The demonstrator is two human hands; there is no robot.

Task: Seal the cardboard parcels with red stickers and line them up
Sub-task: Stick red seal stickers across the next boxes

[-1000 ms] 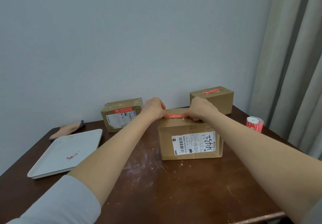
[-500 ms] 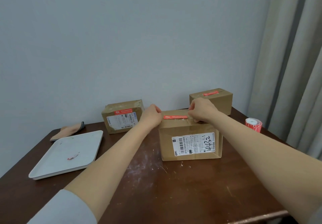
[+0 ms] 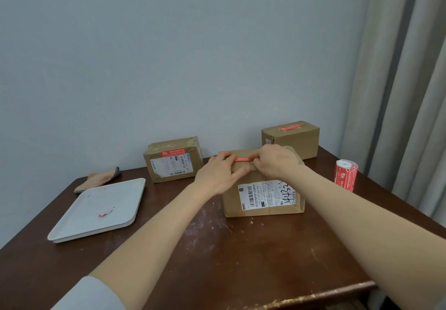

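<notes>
The nearest cardboard parcel (image 3: 263,198) stands mid-table with a white shipping label on its front. A red sticker (image 3: 243,159) lies along its top edge. My left hand (image 3: 218,174) rests on the parcel's top left, fingers at the sticker's left end and thumb lying across the front face. My right hand (image 3: 275,162) has its fingers curled over the sticker's right end. Two more parcels stand by the wall, each with a red sticker: one at the back left (image 3: 172,159), one at the back right (image 3: 293,138).
A roll of red stickers (image 3: 345,174) stands near the table's right edge, by the curtain. A white tray (image 3: 101,208) with a small pink scrap lies at the left, and a folded cloth (image 3: 99,180) lies behind it. The brown table's front edge is close to me.
Both hands have closed in along the sticker toward the middle of the parcel's top. My left thumb now lies across the front face. The parcels have not moved.
</notes>
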